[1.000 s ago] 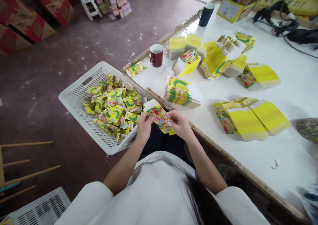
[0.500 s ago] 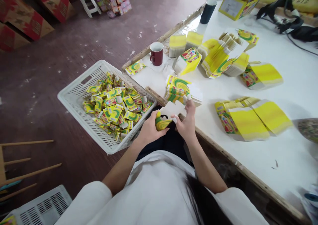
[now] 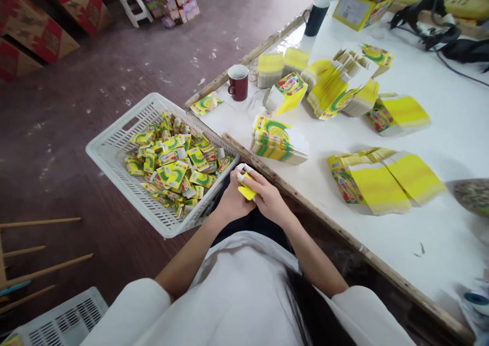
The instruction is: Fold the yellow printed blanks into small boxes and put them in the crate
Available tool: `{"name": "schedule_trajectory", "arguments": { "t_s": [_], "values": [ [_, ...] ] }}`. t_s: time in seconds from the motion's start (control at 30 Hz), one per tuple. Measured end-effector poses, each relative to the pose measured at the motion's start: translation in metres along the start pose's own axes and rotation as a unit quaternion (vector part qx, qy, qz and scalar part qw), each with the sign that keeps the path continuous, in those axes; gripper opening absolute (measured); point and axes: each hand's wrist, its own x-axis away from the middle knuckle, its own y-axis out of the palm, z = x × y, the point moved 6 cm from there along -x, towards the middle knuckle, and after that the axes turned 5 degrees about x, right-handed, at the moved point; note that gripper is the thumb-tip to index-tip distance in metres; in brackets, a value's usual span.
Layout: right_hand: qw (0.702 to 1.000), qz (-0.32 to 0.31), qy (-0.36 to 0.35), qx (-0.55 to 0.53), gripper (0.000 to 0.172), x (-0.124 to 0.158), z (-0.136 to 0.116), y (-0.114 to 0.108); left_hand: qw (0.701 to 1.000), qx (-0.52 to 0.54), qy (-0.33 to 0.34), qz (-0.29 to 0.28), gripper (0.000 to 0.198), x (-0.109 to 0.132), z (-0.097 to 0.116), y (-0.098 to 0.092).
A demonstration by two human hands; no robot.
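Observation:
Both hands meet over my lap, just off the table's wooden edge. My left hand (image 3: 229, 203) cups a small yellow carton (image 3: 247, 190) from below. My right hand (image 3: 265, 199) presses down on it from above, fingers closed over it. The carton is mostly hidden between the hands. Right beside them on the left sits a white plastic basket (image 3: 114, 150) filled with several folded yellow-green cartons (image 3: 173, 157). A stack of flat carton blanks (image 3: 277, 139) lies on the table just beyond my hands.
More piles of yellow flat blanks (image 3: 385, 180) spread across the white table (image 3: 451, 137). A red mug (image 3: 238, 82) and a dark cup (image 3: 316, 17) stand near the far edge. Cardboard boxes (image 3: 34, 35) line the floor at left; another white crate (image 3: 57, 320) is at bottom left.
The carton was opened out with its white flaps up half a second ago; now it is folded small and squeezed between both hands, which have moved closer together.

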Motion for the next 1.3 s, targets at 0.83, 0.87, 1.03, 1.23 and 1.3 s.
{"name": "schedule_trajectory", "arguments": {
  "t_s": [0.83,0.87,1.03,1.23,1.3],
  "values": [
    [0.994,-0.028,-0.013,0.103,0.045,-0.001,0.012,-0.010,0.998,-0.055,0.019,0.011,0.058,-0.006,0.009,-0.037],
    [0.994,-0.014,-0.015,0.110,0.046,-0.002,0.012,-0.008,0.998,-0.054,0.014,0.020,0.056,-0.006,0.009,-0.037],
    [0.989,0.040,-0.020,0.141,0.071,-0.020,0.004,-0.022,0.994,-0.020,-0.058,0.091,0.021,0.001,-0.013,-0.056],
    [0.928,0.248,0.070,0.268,0.030,-0.066,0.037,-0.114,0.907,-0.188,-0.196,0.323,0.079,0.027,-0.070,-0.145],
    [0.923,0.258,0.079,0.275,0.031,-0.078,0.057,-0.128,0.905,-0.196,-0.200,0.320,0.088,0.029,-0.078,-0.151]
  ]
}}
